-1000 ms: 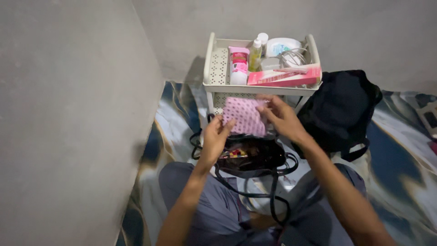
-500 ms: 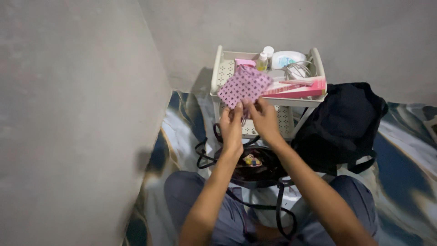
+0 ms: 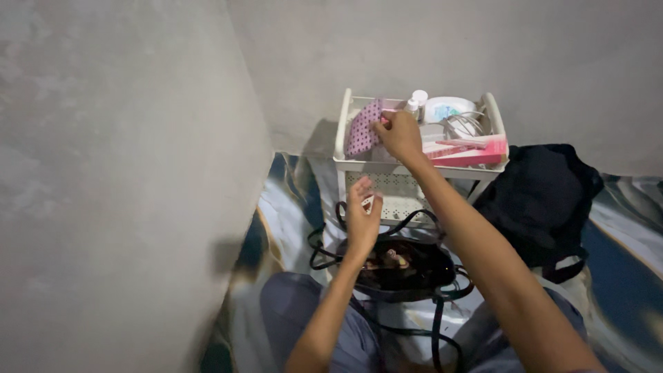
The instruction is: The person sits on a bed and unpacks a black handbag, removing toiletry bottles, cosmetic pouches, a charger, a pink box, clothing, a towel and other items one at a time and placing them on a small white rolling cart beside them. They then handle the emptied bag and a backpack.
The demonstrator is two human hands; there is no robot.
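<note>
Partly hidden pink pouch [image 3: 363, 128] behind right hand [image 3: 399, 135], contents seemingly unreadable

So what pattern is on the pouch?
Pink with small dark dots, pouch, head view.

Right hand [image 3: 399, 135] holds pink pouch [image 3: 364, 128] over white cart [image 3: 343, 135] — left hand [image 3: 362, 214] empty.

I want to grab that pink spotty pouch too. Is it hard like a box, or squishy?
Probably squishy. The pink dotted pouch bends where the right hand pinches it over the white rack, so it looks like soft cloth. It seems light, since a finger grip alone carries it. It likely won't roll, being flat, though it may slump if stood on edge.
</note>
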